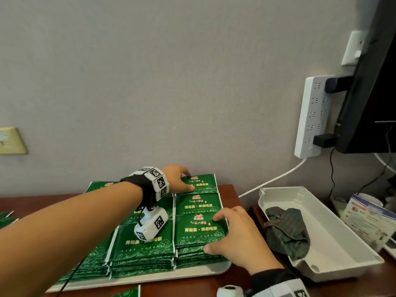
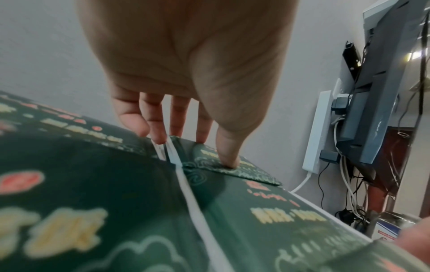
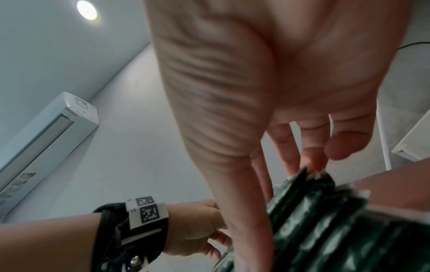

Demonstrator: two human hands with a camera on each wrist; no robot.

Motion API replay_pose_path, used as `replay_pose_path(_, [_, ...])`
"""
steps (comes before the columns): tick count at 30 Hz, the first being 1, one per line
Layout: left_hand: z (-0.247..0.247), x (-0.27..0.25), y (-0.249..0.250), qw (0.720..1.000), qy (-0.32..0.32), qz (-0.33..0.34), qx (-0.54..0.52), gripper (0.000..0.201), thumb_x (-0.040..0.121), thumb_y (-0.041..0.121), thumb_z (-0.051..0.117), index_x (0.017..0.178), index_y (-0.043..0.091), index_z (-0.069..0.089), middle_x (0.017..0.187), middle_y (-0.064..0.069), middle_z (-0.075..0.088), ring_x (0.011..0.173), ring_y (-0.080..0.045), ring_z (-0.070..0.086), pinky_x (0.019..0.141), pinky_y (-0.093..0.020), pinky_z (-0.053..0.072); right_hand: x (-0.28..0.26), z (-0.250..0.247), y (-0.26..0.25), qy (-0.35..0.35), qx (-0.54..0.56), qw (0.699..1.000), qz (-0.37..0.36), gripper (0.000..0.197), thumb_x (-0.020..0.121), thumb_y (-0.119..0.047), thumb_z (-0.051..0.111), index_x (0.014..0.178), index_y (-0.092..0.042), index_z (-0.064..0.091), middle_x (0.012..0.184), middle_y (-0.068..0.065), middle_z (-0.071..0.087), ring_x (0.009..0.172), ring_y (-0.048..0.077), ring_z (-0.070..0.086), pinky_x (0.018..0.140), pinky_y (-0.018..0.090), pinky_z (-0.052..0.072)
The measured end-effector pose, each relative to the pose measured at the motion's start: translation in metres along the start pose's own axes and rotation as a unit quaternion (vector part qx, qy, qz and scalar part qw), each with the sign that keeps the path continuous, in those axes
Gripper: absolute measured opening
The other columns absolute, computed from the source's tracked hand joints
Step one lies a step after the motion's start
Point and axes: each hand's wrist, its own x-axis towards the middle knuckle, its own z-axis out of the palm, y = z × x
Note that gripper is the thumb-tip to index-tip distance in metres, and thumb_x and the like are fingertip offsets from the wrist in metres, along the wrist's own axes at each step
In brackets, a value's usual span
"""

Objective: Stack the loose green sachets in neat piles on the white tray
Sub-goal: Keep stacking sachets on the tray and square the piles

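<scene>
Green stray sachets point(image 1: 6, 219): a few loose ones on the wood table left of the white tray point(image 1: 205, 271), one more point(image 1: 126, 293) just in front of its near edge; not yet stacked.
Tray: piles of sachets cover it in columns; printed faces up, text reading toward the person, long axis of each sachet running left-right across the tray.
Left hand point(image 1: 177, 179): reaches over the piles to the tray's far right corner; thumb presses down on the top sachet of the far pile point(image 1: 201, 183), fingers hooked over its far edge, so it pinches that sachet. Left wrist view shows that sachet slightly skewed on the pile point(image 2: 232, 165).
Right hand point(image 1: 237, 236): at the tray's near right corner, fingers spread and lightly bent, fingertips on top of the near pile point(image 1: 199, 228), thumb against its front edge; squaring it, not lifting, I'd say.
Key relation: far sachet lies directly under the left hand, which is the nearer one; likely needs a small rotate or slide to line up with the column.
White bin point(image 1: 342, 243): right of the tray, cloth inside.
</scene>
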Motion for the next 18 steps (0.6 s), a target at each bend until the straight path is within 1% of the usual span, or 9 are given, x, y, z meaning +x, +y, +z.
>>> replay_pose_path(4, [-0.003, -0.008, -0.002, 1.000, 0.025, 0.009, 0.005, 0.069, 0.087, 0.055, 0.066, 0.146, 0.026, 0.043, 0.148, -0.008, 0.048, 0.126, -0.027, 0.055, 0.103, -0.042, 0.047, 0.000, -0.001, -0.001, -0.005, -0.008, 1.000, 0.005, 0.063, 0.060, -0.045, 0.092, 0.109, -0.040, 0.052, 0.111, -0.018, 0.040, 0.114, 0.015, 0.049, 0.099, 0.036, 0.048])
replay_pose_path(8, [-0.015, -0.037, -0.002, 0.998, 0.061, 0.022, -0.003, 0.067, 0.089, 0.056, 0.063, 0.145, 0.025, 0.042, 0.143, -0.011, 0.048, 0.113, -0.024, 0.059, 0.096, -0.039, 0.050, -0.004, -0.009, -0.011, 0.008, -0.031, 0.999, 0.000, 0.065, 0.064, -0.048, 0.090, 0.118, -0.035, 0.057, 0.115, -0.015, 0.040, 0.116, 0.015, 0.039, 0.098, 0.035, 0.043])
replay_pose_path(10, [-0.022, -0.063, 0.000, 0.995, 0.093, 0.040, -0.023, 0.064, 0.089, 0.057, 0.062, 0.140, 0.024, 0.045, 0.131, -0.009, 0.053, 0.099, -0.017, 0.059, 0.089, -0.035, 0.051, -0.007, -0.014, -0.021, 0.033, -0.040, 0.998, -0.024, 0.056, 0.067, -0.050, 0.087, 0.113, -0.036, 0.060, 0.117, -0.014, 0.045, 0.117, 0.015, 0.039, 0.096, 0.036, 0.043])
replay_pose_path(11, [-0.024, -0.079, 0.002, 0.992, 0.108, 0.049, -0.039, 0.058, 0.089, 0.056, 0.063, 0.134, 0.023, 0.049, 0.118, -0.006, 0.058, 0.089, -0.012, 0.058, 0.081, -0.030, 0.050, -0.010, -0.016, -0.028, 0.050, -0.035, 0.997, -0.041, 0.048, 0.067, -0.051, 0.087, 0.105, -0.036, 0.062, 0.114, -0.014, 0.051, 0.114, 0.015, 0.045, 0.092, 0.036, 0.045])
replay_pose_path(13, [-0.025, -0.115, 0.003, 0.989, 0.112, 0.063, -0.076, 0.041, 0.087, 0.054, 0.067, 0.111, 0.020, 0.059, 0.087, 0.002, 0.061, 0.065, -0.005, 0.055, 0.060, -0.020, 0.044, -0.016, -0.019, -0.044, 0.056, -0.009, 0.996, -0.070, 0.035, 0.068, -0.051, 0.086, 0.090, -0.032, 0.067, 0.099, -0.015, 0.063, 0.095, 0.006, 0.058, 0.078, 0.029, 0.047])
replay_pose_path(14, [-0.023, -0.135, 0.002, 0.990, 0.092, 0.066, -0.079, 0.036, 0.086, 0.053, 0.069, 0.099, 0.020, 0.062, 0.073, 0.006, 0.060, 0.055, -0.003, 0.051, 0.052, -0.018, 0.039, -0.021, -0.021, -0.054, 0.033, -0.002, 0.996, -0.083, 0.032, 0.068, -0.050, 0.087, 0.085, -0.030, 0.069, 0.089, -0.013, 0.067, 0.083, 0.001, 0.060, 0.071, 0.025, 0.047])
replay_pose_path(15, [-0.020, -0.156, -0.001, 0.994, 0.055, 0.067, -0.066, 0.034, 0.084, 0.053, 0.071, 0.090, 0.020, 0.064, 0.063, 0.009, 0.057, 0.049, -0.002, 0.047, 0.048, -0.017, 0.037, -0.026, -0.021, -0.064, -0.004, -0.008, 0.995, -0.097, 0.032, 0.067, -0.050, 0.088, 0.082, -0.027, 0.072, 0.081, -0.011, 0.069, 0.075, -0.001, 0.061, 0.067, 0.023, 0.048])
replay_pose_path(17, [-0.009, -0.195, -0.011, 0.997, -0.042, 0.062, -0.023, 0.035, 0.082, 0.056, 0.072, 0.080, 0.021, 0.066, 0.056, 0.011, 0.056, 0.047, -0.002, 0.045, 0.049, -0.020, 0.038, -0.038, -0.016, -0.084, -0.099, -0.046, 0.987, -0.122, 0.033, 0.067, -0.051, 0.088, 0.081, -0.025, 0.075, 0.076, -0.009, 0.071, 0.070, 0.000, 0.064, 0.067, 0.023, 0.053])
replay_pose_path(18, [-0.003, -0.213, -0.018, 0.995, -0.083, 0.055, -0.001, 0.034, 0.081, 0.056, 0.072, 0.082, 0.022, 0.067, 0.058, 0.012, 0.059, 0.049, -0.002, 0.049, 0.052, -0.022, 0.041, -0.043, -0.011, -0.092, -0.145, -0.070, 0.979, -0.127, 0.035, 0.067, -0.053, 0.088, 0.084, -0.025, 0.076, 0.077, -0.009, 0.072, 0.071, 0.001, 0.066, 0.071, 0.026, 0.056])
